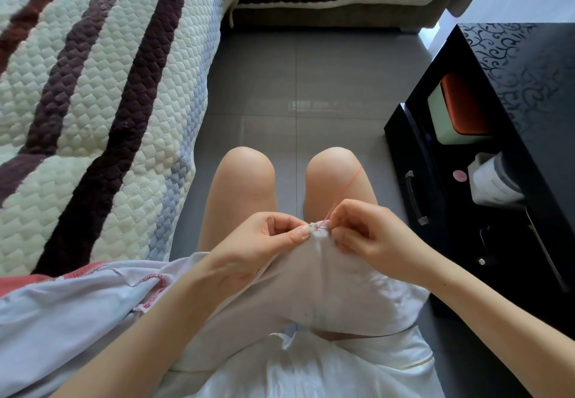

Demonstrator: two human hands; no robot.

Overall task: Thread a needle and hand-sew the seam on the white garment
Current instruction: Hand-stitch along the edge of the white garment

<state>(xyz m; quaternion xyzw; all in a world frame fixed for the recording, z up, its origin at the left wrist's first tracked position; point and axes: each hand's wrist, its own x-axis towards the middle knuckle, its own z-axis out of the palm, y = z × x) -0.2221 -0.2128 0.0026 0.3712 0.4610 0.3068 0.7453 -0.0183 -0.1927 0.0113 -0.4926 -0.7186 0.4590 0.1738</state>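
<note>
The white garment (pixel 329 276) lies over my lap, bunched up to a peak between both hands. My left hand (pixel 264 242) pinches the top edge of the fabric between thumb and fingers. My right hand (pixel 370 235) pinches at the same edge from the right, where short red stitches show at the seam (pixel 320 227). A thin red thread (pixel 350 184) runs from the seam up across my right knee. The needle itself is too small to make out between the fingers.
A quilted striped bed cover (pixel 93 101) fills the left. A black patterned cabinet (pixel 510 111) with a handle and small items on a shelf stands close on the right. Grey tiled floor (pixel 295 86) lies ahead. A pale cloth with red trim (pixel 77 304) lies at my left.
</note>
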